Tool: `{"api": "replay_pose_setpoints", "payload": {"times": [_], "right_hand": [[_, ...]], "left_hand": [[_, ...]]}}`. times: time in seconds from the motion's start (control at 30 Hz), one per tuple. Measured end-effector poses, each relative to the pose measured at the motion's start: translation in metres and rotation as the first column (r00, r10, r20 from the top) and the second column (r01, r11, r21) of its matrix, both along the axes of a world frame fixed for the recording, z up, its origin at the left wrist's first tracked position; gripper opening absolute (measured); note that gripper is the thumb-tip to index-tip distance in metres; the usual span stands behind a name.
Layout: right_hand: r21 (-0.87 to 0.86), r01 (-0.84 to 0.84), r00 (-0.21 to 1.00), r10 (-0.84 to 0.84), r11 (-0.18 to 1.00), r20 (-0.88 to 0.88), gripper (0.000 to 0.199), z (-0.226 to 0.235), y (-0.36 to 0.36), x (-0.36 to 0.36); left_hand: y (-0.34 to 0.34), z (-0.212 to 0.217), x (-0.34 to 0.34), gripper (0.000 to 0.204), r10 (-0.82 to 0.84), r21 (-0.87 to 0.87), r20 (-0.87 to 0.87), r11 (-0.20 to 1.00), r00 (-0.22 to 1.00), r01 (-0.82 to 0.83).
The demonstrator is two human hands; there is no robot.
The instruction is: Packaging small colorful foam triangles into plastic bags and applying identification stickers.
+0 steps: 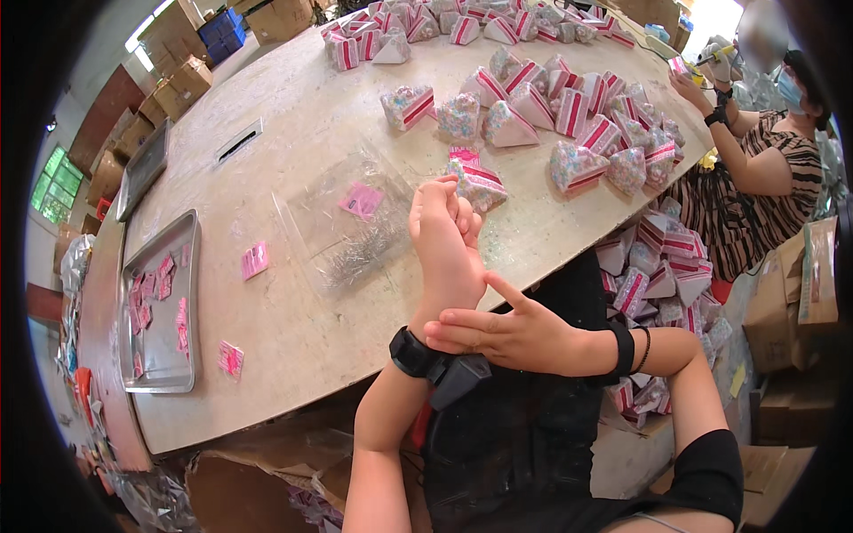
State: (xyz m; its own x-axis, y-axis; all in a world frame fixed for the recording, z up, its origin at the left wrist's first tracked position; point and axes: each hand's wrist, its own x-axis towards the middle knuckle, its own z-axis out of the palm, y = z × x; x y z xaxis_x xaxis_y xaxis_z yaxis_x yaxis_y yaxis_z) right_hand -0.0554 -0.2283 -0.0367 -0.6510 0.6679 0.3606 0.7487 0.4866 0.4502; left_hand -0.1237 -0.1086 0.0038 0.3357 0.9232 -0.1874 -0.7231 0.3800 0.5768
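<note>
Closest in, you're resting your right hand (533,339) against your left wrist, its fingers lying extended by the black wristband (410,349) and gripping no package. Your left hand (447,253) is standing raised, its fingers sitting bent toward the palm; they're hiding its inside, so I can't tell whether it's holding anything. You're seemingly adjusting or checking that wristband; handling a package would be calling for freeing your right hand first.

At your right side, a heap of wrapped wedges (657,289) is lying below the table edge. Just beyond your left fingers, 1 cake-slice-shaped package (484,187) is sitting on the pale table (293,355). Leftward, clear plastic (315,202) is bearing silvery wire ties (360,259); 2 loose pink sachets (254,260) are lying near a metal tray (164,361) holding more.

Farther out, package clusters (533,105) are crowding the tabletop, and a masked co-worker (766,173) is sitting at the right. Deep in the room, cardboard boxes (188,78) are standing near blue crates (222,35).
</note>
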Motion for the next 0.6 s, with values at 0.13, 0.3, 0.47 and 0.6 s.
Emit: {"api": "replay_pose_setpoints", "payload": {"times": [0.13,0.3,0.47,0.6], "right_hand": [[-0.040,-0.082,0.995,0.080,0.996,-0.051,0.067,-0.001,0.006,0.002],[-0.012,-0.297,0.949,0.294,0.955,-0.113,0.065,0.010,0.013,0.014],[-0.060,0.052,0.582,-0.079,0.997,-0.809,0.059,0.050,0.053,0.036],[-0.127,0.171,0.682,-0.210,0.977,-0.700,0.064,0.016,0.099,0.072]], "left_hand": [[0.000,-0.002,-0.005,0.009,0.069,0.166,-0.131,0.985,0.989,-0.047],[-0.010,0.004,-0.027,0.006,0.091,0.240,-0.128,0.969,0.988,-0.058],[-0.019,0.007,-0.041,0.011,0.522,0.419,-0.277,0.821,0.807,-0.388],[-0.032,-0.002,-0.005,0.020,0.472,0.617,-0.494,0.782,0.730,-0.088]]}}
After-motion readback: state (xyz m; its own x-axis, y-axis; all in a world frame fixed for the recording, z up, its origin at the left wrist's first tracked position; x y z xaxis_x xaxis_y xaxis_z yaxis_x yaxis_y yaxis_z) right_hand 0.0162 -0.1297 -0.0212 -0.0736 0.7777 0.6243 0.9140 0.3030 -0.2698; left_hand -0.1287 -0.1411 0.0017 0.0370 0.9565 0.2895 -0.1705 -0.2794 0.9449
